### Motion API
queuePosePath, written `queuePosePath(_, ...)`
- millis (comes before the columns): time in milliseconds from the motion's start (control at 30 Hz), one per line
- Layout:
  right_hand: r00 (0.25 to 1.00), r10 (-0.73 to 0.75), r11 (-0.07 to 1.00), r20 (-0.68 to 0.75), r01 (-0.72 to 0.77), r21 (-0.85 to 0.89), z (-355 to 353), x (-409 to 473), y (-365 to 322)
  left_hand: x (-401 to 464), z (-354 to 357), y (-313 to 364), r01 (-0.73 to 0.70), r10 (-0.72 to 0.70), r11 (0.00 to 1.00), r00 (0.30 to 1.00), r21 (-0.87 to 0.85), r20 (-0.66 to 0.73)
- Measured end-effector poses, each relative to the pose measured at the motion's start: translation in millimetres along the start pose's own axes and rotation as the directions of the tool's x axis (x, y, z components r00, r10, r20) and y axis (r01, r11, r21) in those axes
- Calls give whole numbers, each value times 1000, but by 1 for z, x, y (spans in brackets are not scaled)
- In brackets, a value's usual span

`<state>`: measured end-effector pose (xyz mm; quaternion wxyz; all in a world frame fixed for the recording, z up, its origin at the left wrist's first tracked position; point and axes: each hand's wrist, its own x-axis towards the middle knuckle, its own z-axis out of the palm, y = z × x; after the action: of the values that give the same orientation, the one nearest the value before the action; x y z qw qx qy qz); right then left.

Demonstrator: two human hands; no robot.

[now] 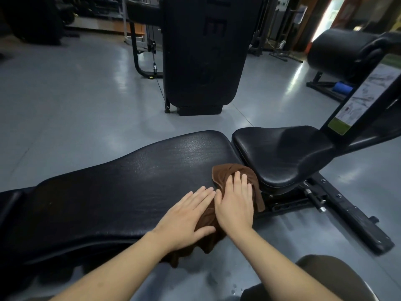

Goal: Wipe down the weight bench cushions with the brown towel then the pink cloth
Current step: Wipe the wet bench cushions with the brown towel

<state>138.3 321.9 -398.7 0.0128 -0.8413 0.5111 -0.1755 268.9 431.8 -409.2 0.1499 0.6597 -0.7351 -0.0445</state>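
The long black back cushion (121, 192) of the weight bench runs across the frame, with the smaller black seat cushion (282, 153) to its right. A brown towel (225, 172) lies crumpled at the right end of the back cushion, by the gap to the seat, and hangs over the near edge. My left hand (186, 218) and my right hand (235, 203) both lie flat on the towel, side by side, fingers stretched out, pressing it onto the cushion. No pink cloth is in view.
A tall black machine column (204, 53) stands on the grey floor beyond the bench. At the right are the bench's upright with an instruction label (364, 98), a black roller pad (340, 53), and the floor frame (347, 213). My knee (321, 276) shows at bottom right.
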Motion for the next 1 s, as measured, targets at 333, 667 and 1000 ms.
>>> queuePosePath(333, 984, -42, 992, 173, 62, -114, 4, 97, -8, -6, -29, -31, 301, -306, 948, 951, -100, -35)
queuePosePath(667, 969, -61, 995, 241, 76, -57, 24, 191, -24, -16, -23, -55, 489, -495, 861, 869, -139, -7)
queuePosePath(1000, 933, -49, 993, 356, 84, -84, 41, 267, -38, -19, -15, -69, 562, -559, 826, 826, -37, 72)
